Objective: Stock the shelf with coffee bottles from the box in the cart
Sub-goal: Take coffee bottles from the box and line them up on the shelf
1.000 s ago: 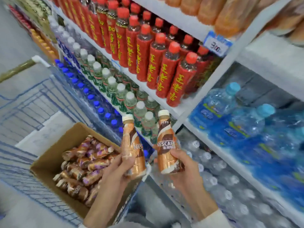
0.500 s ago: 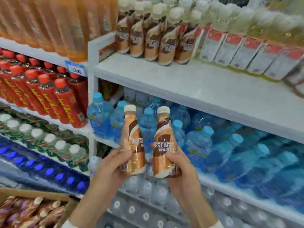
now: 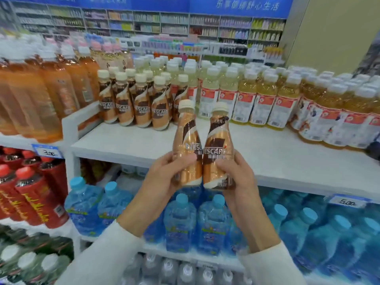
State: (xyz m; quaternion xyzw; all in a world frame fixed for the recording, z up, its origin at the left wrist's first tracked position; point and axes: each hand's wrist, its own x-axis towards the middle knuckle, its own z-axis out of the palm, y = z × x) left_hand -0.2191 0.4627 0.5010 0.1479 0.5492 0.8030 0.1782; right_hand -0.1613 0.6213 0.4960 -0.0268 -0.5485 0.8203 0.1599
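I am gripping one coffee bottle in each hand, and the risk I am weighing is a knock-on tumble. The stocked coffee row (image 3: 135,103) is standing tightly packed at centre left of the frame, so a careless push could topple the front bottles into each other. The two held bottles are also touching at their shoulders, so one could slip as I part them. My left hand (image 3: 164,177) is wrapping around the lower body of the left coffee bottle (image 3: 186,140), and my right hand (image 3: 236,177) is closing on the right coffee bottle (image 3: 219,145). Both are hovering at frame centre, upright and slightly tilted toward each other, just in front of the bare white shelf (image 3: 267,157), below and right of the stocked row.
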